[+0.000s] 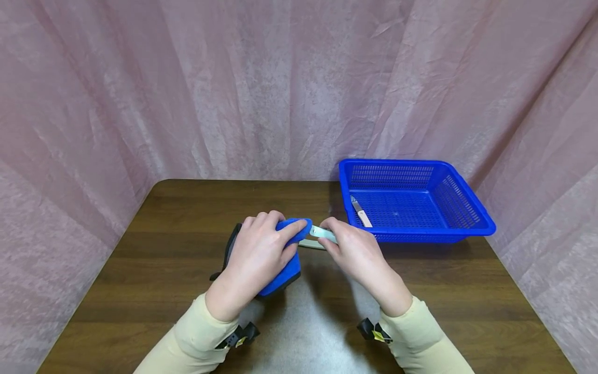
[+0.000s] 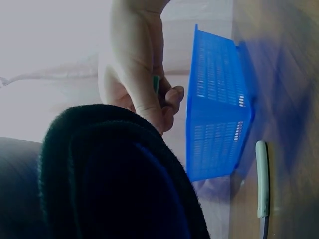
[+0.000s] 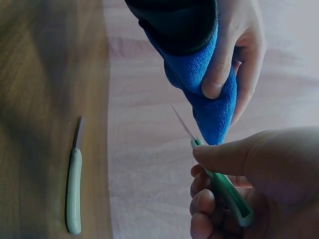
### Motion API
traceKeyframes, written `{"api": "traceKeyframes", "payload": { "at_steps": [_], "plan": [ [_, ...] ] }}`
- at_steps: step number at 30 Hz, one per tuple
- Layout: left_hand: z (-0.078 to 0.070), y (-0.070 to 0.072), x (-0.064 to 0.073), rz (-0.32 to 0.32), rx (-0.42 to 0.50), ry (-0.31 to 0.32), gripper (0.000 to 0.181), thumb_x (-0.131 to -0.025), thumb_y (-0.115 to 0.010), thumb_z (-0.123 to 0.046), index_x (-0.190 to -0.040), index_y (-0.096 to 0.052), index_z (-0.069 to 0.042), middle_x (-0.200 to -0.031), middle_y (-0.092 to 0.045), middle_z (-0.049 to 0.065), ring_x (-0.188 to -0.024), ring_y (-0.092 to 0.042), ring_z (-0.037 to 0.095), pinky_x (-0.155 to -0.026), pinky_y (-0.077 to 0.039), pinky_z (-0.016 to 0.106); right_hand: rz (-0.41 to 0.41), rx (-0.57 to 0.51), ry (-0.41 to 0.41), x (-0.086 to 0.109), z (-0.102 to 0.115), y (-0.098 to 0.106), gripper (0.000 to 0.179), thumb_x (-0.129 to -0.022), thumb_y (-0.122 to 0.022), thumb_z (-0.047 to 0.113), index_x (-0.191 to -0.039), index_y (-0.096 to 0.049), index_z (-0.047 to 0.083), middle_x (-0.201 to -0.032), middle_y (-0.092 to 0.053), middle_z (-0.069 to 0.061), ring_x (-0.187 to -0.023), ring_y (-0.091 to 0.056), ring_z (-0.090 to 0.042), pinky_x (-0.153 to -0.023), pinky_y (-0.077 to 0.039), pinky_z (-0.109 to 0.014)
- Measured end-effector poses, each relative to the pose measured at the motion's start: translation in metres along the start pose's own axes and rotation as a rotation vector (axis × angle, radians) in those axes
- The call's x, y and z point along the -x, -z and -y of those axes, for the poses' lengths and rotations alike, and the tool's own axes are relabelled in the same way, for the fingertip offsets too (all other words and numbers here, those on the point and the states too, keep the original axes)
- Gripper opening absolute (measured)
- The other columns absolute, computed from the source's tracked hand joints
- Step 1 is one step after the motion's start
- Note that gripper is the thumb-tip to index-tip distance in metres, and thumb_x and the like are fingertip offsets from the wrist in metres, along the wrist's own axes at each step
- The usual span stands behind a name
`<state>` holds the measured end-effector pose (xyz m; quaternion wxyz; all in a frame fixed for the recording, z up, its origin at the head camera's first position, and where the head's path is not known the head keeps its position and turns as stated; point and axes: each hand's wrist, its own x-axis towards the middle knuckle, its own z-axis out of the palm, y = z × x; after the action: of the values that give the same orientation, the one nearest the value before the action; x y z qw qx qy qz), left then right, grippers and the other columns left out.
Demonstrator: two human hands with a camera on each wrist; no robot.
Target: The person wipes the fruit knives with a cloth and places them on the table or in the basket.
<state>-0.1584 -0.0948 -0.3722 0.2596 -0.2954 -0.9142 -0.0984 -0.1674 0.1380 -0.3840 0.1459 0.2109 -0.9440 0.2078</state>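
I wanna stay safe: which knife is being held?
The green-handled knife in the right hand; one other lies on the table, another in the basket.

Head cam: above/behind L hand & R hand, facing fwd + down, farthest off. L wrist cam: close behind L hand, fwd, tipped sideways. R wrist cam: ditto behind R hand, tipped opp. Wrist views share loose knife btwn/below hands.

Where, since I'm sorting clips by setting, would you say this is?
Probably a makeshift recording booth: pink curtains hang round three sides of a wood-grain table, and black wrist-worn devices are in view.
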Motion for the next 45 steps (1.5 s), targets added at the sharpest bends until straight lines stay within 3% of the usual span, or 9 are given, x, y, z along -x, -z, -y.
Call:
{"api": "traceKeyframes", "payload": {
  "at_steps": [23, 37, 45],
  "plan": [
    [0.002, -0.003, 0.001, -0.030, -0.023, -0.024, 0.037, -0.096, -0.087, -0.028, -0.133, -0.082, -0.026, -0.109, -0.075, 0.014, -0.090, -0.070, 0.033, -0.075, -0.057, 0.050, 0.018, -0.031, 0.051, 0.000, 0.000, 0.002, 0.017, -0.104, -0.080, 0.020, -0.118, -0.072, 0.013, -0.096, -0.072, 0.003, -0.073, -0.061, -0.016, -0.063, -0.052, -0.038],
    [0.006, 0.002, 0.000, 0.014, -0.025, 0.025, 0.042, -0.096, -0.087, -0.030, -0.138, -0.080, -0.028, -0.114, -0.076, 0.014, -0.096, -0.071, 0.033, -0.078, -0.057, 0.051, -0.008, -0.035, 0.064, -0.001, 0.000, 0.003, 0.017, -0.104, -0.080, 0.020, -0.118, -0.072, 0.013, -0.092, -0.069, 0.004, -0.071, -0.057, -0.015, -0.061, -0.050, -0.036],
    [0.011, 0.004, 0.000, 0.001, -0.014, 0.046, 0.041, -0.096, -0.087, -0.029, -0.136, -0.081, -0.026, -0.115, -0.075, 0.016, -0.097, -0.071, 0.035, -0.079, -0.057, 0.053, -0.022, -0.029, 0.061, -0.001, -0.001, 0.005, 0.017, -0.105, -0.079, 0.019, -0.119, -0.071, 0.012, -0.090, -0.066, 0.004, -0.072, -0.058, -0.017, -0.061, -0.049, -0.038]
  ]
}}
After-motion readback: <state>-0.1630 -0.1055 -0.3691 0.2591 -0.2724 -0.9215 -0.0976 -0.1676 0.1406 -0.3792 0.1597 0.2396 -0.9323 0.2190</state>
